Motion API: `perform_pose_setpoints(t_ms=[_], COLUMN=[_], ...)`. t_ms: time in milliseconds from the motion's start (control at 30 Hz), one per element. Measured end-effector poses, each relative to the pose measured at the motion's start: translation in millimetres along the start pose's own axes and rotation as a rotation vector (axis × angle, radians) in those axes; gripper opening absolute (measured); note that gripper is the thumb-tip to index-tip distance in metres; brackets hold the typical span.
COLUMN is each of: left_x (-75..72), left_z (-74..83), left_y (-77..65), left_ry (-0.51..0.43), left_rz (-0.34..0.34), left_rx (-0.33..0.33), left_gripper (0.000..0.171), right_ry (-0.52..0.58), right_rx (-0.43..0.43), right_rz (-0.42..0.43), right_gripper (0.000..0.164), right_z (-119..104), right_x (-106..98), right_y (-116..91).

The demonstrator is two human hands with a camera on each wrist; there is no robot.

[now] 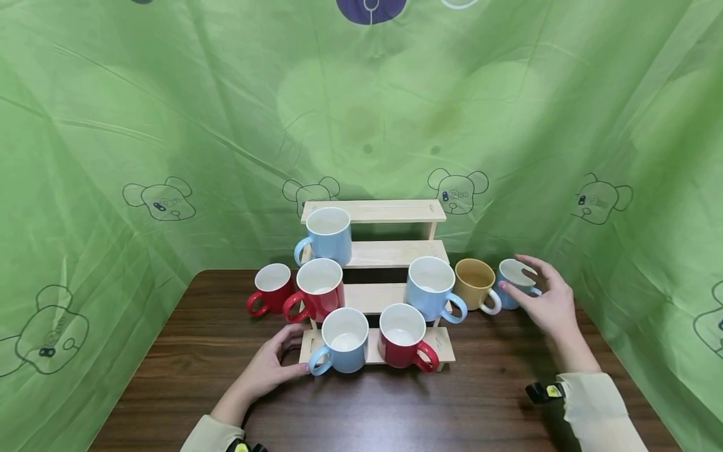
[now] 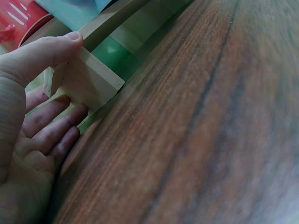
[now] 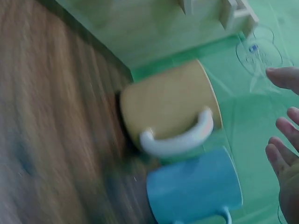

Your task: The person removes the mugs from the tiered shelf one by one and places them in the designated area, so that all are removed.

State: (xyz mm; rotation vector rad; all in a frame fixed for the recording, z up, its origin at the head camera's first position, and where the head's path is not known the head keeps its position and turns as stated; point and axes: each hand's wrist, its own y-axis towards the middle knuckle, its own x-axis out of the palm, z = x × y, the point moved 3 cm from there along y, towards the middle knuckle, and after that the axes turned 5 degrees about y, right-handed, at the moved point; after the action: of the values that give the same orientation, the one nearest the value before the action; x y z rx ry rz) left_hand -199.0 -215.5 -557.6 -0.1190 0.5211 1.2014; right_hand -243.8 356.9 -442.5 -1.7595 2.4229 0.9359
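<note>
A stepped wooden rack (image 1: 390,252) stands on the table with mugs on its steps. My left hand (image 1: 275,359) holds the left end of its lowest step, thumb at the front; the left wrist view shows the thumb (image 2: 56,50) on the board's edge and fingers beside the end support. My right hand (image 1: 545,301) hovers over the light blue mug (image 1: 506,295) at the far right, thumb and fingers spread. In the right wrist view these fingers are apart from that blue mug (image 3: 196,189) and from the tan mug (image 3: 168,100) with a white handle.
On the rack are light blue mugs at the upper left (image 1: 333,242), middle right (image 1: 426,298) and bottom left (image 1: 346,351), and red mugs at the middle left (image 1: 327,301) and bottom right (image 1: 398,351). Another red mug (image 1: 273,294) stands left of it. Green cloth (image 1: 226,125) surrounds the table.
</note>
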Motion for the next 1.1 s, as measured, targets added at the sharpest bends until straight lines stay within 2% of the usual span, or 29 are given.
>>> perform_pose_setpoints(t_ms=[200, 367, 567, 667, 800, 967, 1100], left_x=[1.2, 1.4, 1.6, 1.9, 1.7, 1.0, 0.4], left_z=[-0.3, 1.0, 1.8, 0.9, -0.5, -0.6, -0.8], left_y=[0.4, 0.5, 0.9, 1.1, 0.8, 0.0, -0.2], left_ry=[0.006, 0.012, 0.001, 0.001, 0.006, -0.003, -0.003], left_rz=[0.004, 0.001, -0.001, 0.002, 0.005, 0.002, 0.003], left_rx=[-0.038, -0.023, -0.043, -0.055, -0.031, 0.005, 0.001], left_gripper=[0.07, 0.07, 0.072, 0.072, 0.07, 0.069, 0.069], right_ry=[0.125, 0.223, 0.185, 0.174, 0.165, 0.169, 0.165], right_rx=[-0.064, -0.142, -0.242, -0.248, -0.244, -0.245, -0.242], right_rz=[0.011, 0.029, 0.02, 0.012, -0.012, -0.087, -0.137], right_gripper=[0.068, 0.062, 0.064, 0.06, 0.057, 0.06, 0.062], right_z=[-9.7, -11.2, -4.1, -1.9, -0.3, -0.8, 2.1], right_x=[15.4, 23.4, 31.0, 34.3, 40.1, 50.2, 58.0], right_y=[-15.4, -28.7, -42.7, -49.6, -58.3, -68.2, -73.9])
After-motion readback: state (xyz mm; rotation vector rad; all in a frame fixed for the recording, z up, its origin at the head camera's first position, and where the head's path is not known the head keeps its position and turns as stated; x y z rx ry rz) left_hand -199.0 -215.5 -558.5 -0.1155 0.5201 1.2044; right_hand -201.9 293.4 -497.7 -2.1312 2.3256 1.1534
